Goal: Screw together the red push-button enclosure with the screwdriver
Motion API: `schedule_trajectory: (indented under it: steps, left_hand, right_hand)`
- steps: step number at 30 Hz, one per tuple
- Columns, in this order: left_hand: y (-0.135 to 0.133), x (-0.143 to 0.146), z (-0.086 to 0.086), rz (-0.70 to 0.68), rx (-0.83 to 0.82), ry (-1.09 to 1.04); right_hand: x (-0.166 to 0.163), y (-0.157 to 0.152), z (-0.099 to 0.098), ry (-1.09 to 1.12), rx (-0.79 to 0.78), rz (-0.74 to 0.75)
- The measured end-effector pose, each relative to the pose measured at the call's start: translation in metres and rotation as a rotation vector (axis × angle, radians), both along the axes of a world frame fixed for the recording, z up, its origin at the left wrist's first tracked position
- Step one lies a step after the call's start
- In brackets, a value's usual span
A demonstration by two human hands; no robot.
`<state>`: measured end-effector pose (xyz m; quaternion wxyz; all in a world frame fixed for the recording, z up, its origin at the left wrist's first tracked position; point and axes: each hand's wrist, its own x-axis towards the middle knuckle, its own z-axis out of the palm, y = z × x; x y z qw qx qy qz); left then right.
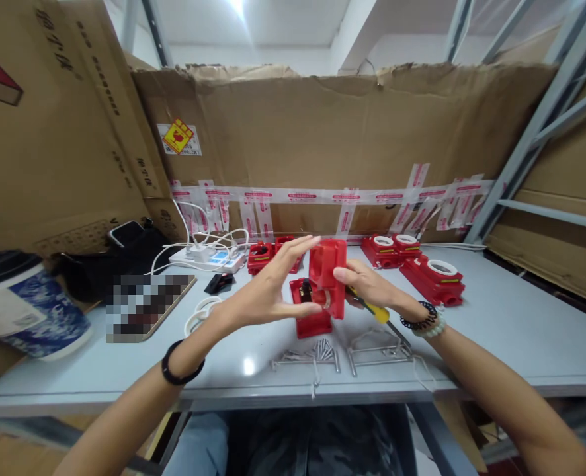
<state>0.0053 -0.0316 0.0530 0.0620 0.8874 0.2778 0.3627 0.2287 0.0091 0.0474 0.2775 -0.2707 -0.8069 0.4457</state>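
Note:
My right hand (370,283) is closed round the edge of a red plastic housing cover (336,264), held upright with its hollow side toward the left. A screwdriver (380,314) with a yellow and black handle is tucked under the same hand, its tip pointing down to the right. My left hand (268,287) is open to the left of the cover, fingers stretched and thumb apart; whether the thumb touches the cover I cannot tell. Behind and below stands a red housing base (315,326) with a black part (305,291) inside. Several screws (323,349) lie in front.
Metal rods (379,356) with string lie near the front edge. Finished-looking red housings (434,277) with white rings stand right; another red housing (260,256) stands behind. At left are white rings (201,316), a phone (149,307), a power strip (218,258) and a paper cup (30,307).

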Motion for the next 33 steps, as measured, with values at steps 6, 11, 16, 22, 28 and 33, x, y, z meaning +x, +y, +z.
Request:
schedule_trajectory:
  steps: [6,11,16,22,28,33]
  left_hand:
    - [0.018,0.017,-0.009,0.033,-0.177,-0.121]
    - [0.026,0.002,-0.016,0.247,-0.245,0.14]
    - [0.043,0.002,-0.025,0.378,-0.315,0.414]
    - [0.052,0.018,-0.03,0.461,-0.32,0.452]
    - [0.011,0.005,-0.034,0.428,-0.369,0.281]
    - [-0.002,0.004,-0.049,0.287,-0.325,0.227]
  right_hand:
    - [-0.007,0.0,0.001,-0.072,-0.26,0.019]
    - [0.002,0.009,0.002,-0.144,-0.13,-0.265]
    - [0.014,0.015,0.003,-0.3,-0.059,-0.322]
    - [0.017,0.009,-0.004,-0.617,0.092,-0.21]
    - [0.016,0.005,-0.012,-0.715,0.283,-0.21]
    - [0.029,0.011,0.001,-0.651,0.308,-0.335]
